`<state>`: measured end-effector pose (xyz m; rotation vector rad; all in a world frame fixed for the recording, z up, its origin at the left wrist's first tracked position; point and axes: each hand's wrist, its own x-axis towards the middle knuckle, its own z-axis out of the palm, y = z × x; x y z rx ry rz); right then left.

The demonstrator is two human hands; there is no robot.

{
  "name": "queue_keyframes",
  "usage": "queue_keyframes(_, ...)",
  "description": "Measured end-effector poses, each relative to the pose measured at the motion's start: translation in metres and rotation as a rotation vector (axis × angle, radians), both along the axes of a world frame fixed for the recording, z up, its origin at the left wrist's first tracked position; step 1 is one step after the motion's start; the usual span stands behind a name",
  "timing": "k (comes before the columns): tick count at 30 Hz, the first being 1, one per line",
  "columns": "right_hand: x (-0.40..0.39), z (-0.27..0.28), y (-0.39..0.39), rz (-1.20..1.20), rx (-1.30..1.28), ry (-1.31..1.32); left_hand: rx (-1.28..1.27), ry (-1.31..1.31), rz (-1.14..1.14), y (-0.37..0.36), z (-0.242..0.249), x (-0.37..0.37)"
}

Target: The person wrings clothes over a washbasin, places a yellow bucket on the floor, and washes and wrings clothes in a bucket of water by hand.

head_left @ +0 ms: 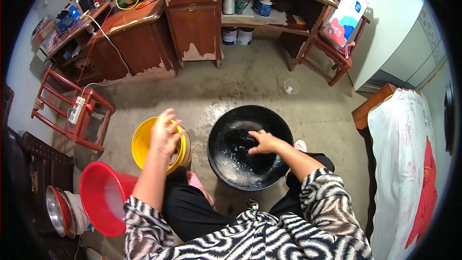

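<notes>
A black basin (pixel 216 161) with water and suds sits on the floor between my knees. A dark wet lump, like cloth (pixel 243 137), lies in it. My right hand (pixel 263 143) reaches over the basin from the right, fingers apart and fingertips at the edge of the dark lump. To the left, my left hand (pixel 164 134) is raised over a yellow bucket (pixel 140 142), its fingers loosely bent and apart with nothing in them. The hand and forearm hide part of the bucket's inside.
A red bucket (pixel 94 197) stands at my left, beside stacked metal bowls (pixel 57 209). A small clear tub (pixel 291 86) sits on the floor ahead. Wooden chairs (pixel 91 110) and a desk (pixel 192 24) stand around; a covered bed (pixel 397 163) is at right.
</notes>
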<state>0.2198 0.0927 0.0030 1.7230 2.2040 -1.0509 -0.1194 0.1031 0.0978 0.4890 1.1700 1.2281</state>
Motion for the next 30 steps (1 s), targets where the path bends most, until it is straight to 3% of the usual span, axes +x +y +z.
queue_keyframes(3,-0.027,0.0,-0.025,0.092,-0.156,-0.279,-0.115,-0.198,-0.189,-0.032,0.007,0.074)
queue_keyframes(5,-0.037,-0.014,-0.033,0.183,-0.172,-0.389,-0.244,-0.218,-0.227,-0.046,-0.014,0.113)
queue_keyframes(6,-0.039,-0.007,-0.036,0.223,-0.132,-0.411,-0.321,-0.216,-0.224,-0.05,-0.035,0.126)
queue_keyframes(9,-0.03,-0.057,-0.021,0.234,-0.105,-0.373,-0.494,-0.106,-0.228,-0.059,-0.064,0.151)
queue_keyframes(11,-0.03,-0.041,-0.017,0.218,-0.007,-0.332,-0.54,-0.082,-0.157,-0.061,-0.068,0.156)
queue_keyframes(13,-0.029,-0.024,-0.01,-0.531,-0.167,0.257,-0.61,-0.048,-0.131,-0.06,-0.064,0.162)
queue_keyframes(14,-0.034,-0.03,-0.012,-0.774,0.047,0.494,-0.606,-0.048,-0.138,-0.059,-0.068,0.163)
queue_keyframes(15,-0.03,-0.027,-0.011,-0.78,0.055,0.493,-0.641,-0.062,-0.162,-0.057,-0.08,0.164)
queue_keyframes(17,-0.028,0.016,-0.015,-0.786,-0.132,0.761,-0.677,-0.078,-0.191,-0.055,-0.101,0.167)
queue_keyframes(19,-0.03,0.01,-0.018,-0.878,-0.058,0.915,-0.703,-0.153,-0.265,-0.054,-0.118,0.166)
queue_keyframes(20,-0.032,0.031,-0.025,-0.856,-0.132,1.125,-0.635,-0.334,-0.355,-0.056,-0.121,0.165)
queue_keyframes(21,-0.034,0.053,-0.032,-0.825,-0.206,1.337,-0.632,-0.332,-0.359,-0.057,-0.112,0.166)
queue_keyframes(23,-0.044,0.075,-0.048,-0.851,-0.232,1.449,-0.489,-0.385,-0.382,-0.06,-0.083,0.168)
queue_keyframes(25,-0.055,0.067,-0.065,-0.735,-0.165,1.36,-0.369,-0.507,-0.282,-0.058,-0.089,0.171)
queue_keyframes(26,-0.064,0.066,-0.076,-0.687,-0.125,1.346,-0.164,-0.914,-0.429,-0.057,-0.134,0.162)
queue_keyframes(27,-0.072,0.069,-0.086,-0.638,-0.083,1.331,0.062,-1.314,-0.569,-0.054,-0.227,0.156)
queue_keyframes(28,-0.079,0.074,-0.092,-0.539,0.049,1.247,0.259,-1.442,-0.589,-0.039,-0.369,0.17)
queue_keyframes(29,-0.083,0.05,-0.092,-0.438,0.241,1.141,0.163,-1.153,-0.419,-0.049,-0.328,0.165)
queue_keyframes(30,-0.085,0.059,-0.095,-0.424,0.343,0.971,0.086,-1.037,-0.326,-0.052,-0.299,0.163)
